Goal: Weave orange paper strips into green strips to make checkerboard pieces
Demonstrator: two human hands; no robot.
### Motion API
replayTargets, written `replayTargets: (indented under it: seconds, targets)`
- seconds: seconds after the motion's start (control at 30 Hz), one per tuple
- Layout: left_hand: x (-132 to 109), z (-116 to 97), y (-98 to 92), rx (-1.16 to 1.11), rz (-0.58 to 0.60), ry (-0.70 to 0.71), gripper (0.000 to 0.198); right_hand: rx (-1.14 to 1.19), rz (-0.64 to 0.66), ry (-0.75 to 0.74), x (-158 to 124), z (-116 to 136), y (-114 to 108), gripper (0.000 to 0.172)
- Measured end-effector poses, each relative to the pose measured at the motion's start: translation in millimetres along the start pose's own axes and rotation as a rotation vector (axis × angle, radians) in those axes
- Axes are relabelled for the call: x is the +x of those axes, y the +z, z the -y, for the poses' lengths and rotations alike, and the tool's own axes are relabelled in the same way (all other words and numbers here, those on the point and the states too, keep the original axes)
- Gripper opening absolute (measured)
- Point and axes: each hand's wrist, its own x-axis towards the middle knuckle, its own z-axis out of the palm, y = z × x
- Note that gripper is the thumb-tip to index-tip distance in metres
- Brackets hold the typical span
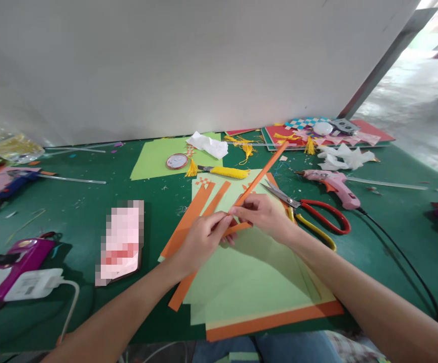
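Both hands meet over a stack of light green paper (256, 282) with orange sheets beneath its front edge. An orange paper strip (266, 169) runs up and right from between the fingers, with a shorter orange piece sticking out below. My left hand (205, 237) pinches the strip between thumb and fingers. Close against it, my right hand (260, 212) grips the same strip, its fingers curled. More orange strips (186, 224) lie slanted just left of the hands. Small woven orange-and-white pieces rest at the top of the stack.
Behind the hands lie a yellow cutter (230, 172), a round tin (177, 161) and yellow tassels. Red-handled scissors (324, 214) and a pink glue gun (334, 184) with its cord are right. A phone (122, 242), purple power strip (27, 257) and blue glue gun (16, 186) are left.
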Motion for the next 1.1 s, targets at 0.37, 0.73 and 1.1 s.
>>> replayTargets:
  seconds: [0.37,0.73,1.1]
  targets:
    - [-0.4,-2.9,-0.2,-0.032,-0.009,-0.010,0.034,0.091,0.027,0.006,1.2,-3.0,-4.0,0.043]
    - [-0.7,-0.9,0.2,-0.028,-0.010,-0.028,0.034,0.144,0.030,0.009,1.3,-5.5,-3.7,0.043]
    - [-0.1,1.2,-0.1,0.003,-0.031,0.001,0.034,0.111,0.089,0.006,0.8,0.7,0.0,0.033]
